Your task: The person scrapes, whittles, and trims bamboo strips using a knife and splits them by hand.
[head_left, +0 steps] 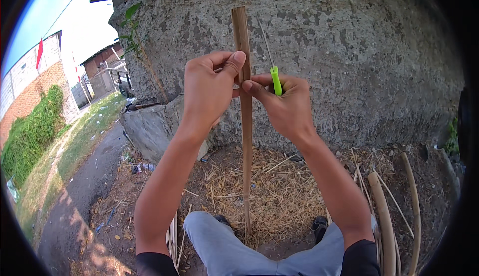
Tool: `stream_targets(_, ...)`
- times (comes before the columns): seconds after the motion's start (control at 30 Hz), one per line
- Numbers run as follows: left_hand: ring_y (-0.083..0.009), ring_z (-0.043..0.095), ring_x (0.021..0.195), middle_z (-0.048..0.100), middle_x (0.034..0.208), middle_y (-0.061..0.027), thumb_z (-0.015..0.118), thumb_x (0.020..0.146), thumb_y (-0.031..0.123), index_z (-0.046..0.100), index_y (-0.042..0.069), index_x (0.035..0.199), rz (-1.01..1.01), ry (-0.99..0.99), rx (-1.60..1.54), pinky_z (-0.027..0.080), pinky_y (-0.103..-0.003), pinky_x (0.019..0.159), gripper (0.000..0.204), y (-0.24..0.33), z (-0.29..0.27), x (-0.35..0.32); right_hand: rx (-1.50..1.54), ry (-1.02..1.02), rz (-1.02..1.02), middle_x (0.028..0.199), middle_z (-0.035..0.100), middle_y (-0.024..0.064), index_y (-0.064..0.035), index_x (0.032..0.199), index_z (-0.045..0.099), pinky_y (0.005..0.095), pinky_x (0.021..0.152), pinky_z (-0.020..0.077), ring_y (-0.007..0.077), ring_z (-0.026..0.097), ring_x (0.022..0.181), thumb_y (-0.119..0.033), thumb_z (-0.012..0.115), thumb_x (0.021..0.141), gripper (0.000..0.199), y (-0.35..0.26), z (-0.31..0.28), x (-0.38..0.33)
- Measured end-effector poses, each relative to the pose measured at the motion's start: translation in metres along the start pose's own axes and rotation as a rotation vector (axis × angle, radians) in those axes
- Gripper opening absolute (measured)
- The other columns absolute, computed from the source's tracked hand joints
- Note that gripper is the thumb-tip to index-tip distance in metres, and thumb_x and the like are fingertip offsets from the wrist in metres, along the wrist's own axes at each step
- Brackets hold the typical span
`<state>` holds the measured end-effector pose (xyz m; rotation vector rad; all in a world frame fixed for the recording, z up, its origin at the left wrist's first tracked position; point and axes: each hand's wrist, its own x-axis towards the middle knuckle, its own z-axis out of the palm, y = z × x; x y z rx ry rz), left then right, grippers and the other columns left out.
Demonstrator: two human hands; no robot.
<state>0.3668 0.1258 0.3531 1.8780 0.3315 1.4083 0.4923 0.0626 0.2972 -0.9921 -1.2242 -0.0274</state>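
Note:
A long split bamboo strip (245,121) stands nearly upright in front of me, its lower end down among the shavings between my feet. My left hand (209,84) is closed on its upper part, thumb pressed on the front face. Just below and to the right, my right hand (289,104) pinches the strip's edge between thumb and fingers. That same hand also keeps a knife (276,82) tucked in its grip. The knife has a lime-green handle and a thin blade seen nearly edge-on, pointing up and away from the strip.
Pale bamboo shavings (279,191) cover the ground between my legs. Bamboo poles (383,221) lie at my right, thin strips (173,238) at my left. A rough grey wall (349,66) rises close ahead, with a concrete block (149,131) at its foot. A path (95,176) runs along the left.

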Motion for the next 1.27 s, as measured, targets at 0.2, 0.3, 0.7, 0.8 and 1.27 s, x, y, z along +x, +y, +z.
stream_targets(0.2, -0.0127, 0.066, 0.069, 0.069, 0.080, -0.0081, 0.063, 0.098, 0.023, 0.070, -0.005, 0.100, -0.049, -0.006, 0.054, 0.057, -0.027, 0.053, 0.029, -0.008, -0.004, 0.010, 0.034, 0.000, 0.097, 0.070, 0.068, 0.0002, -0.0007, 0.093, 0.077, 0.0257, 0.055, 0.0416, 0.0031, 0.051, 0.063, -0.018, 0.074, 0.088, 0.018, -0.004, 0.008, 0.003)
stream_targets(0.3, -0.0131, 0.066, 0.068, 0.068, 0.079, -0.0079, 0.063, 0.098, 0.023, 0.070, -0.005, 0.100, -0.021, -0.003, 0.111, 0.056, -0.027, 0.052, 0.028, -0.010, -0.001, 0.016, 0.051, 0.030, 0.109, 0.069, 0.068, 0.0001, -0.0010, 0.093, 0.077, 0.0261, 0.054, 0.0412, 0.0033, 0.050, 0.062, -0.016, 0.074, 0.088, 0.016, 0.001, 0.011, 0.008)
stream_targets(0.7, -0.0141, 0.065, 0.065, 0.067, 0.077, -0.0075, 0.062, 0.099, 0.023, 0.070, -0.004, 0.098, -0.109, -0.016, 0.025, 0.055, -0.029, 0.052, 0.028, -0.009, 0.002, 0.018, 0.089, 0.086, 0.063, 0.066, 0.063, -0.0034, 0.0009, 0.093, 0.077, 0.0240, 0.051, 0.0372, 0.0017, 0.047, 0.059, -0.014, 0.074, 0.088, 0.016, 0.007, 0.012, 0.002)
stream_targets(0.8, -0.0147, 0.065, 0.064, 0.067, 0.074, -0.0076, 0.061, 0.099, 0.022, 0.071, -0.004, 0.095, -0.018, 0.019, 0.124, 0.053, -0.030, 0.051, 0.028, -0.019, 0.002, 0.024, 0.076, 0.097, 0.069, 0.066, 0.064, -0.0029, 0.0008, 0.094, 0.077, 0.0238, 0.051, 0.0376, 0.0019, 0.047, 0.059, -0.014, 0.074, 0.088, 0.016, 0.002, 0.014, 0.002)
stream_targets(1.27, -0.0406, 0.064, 0.062, 0.061, 0.064, -0.0254, 0.062, 0.092, 0.012, 0.068, -0.007, 0.078, 0.137, 0.131, 0.387, 0.047, -0.044, 0.061, 0.024, -0.018, 0.013, 0.023, -0.004, 0.092, 0.075, 0.066, 0.065, -0.0003, 0.0001, 0.095, 0.077, 0.0240, 0.052, 0.0389, 0.0026, 0.050, 0.060, -0.015, 0.072, 0.090, 0.017, -0.005, 0.012, 0.000)
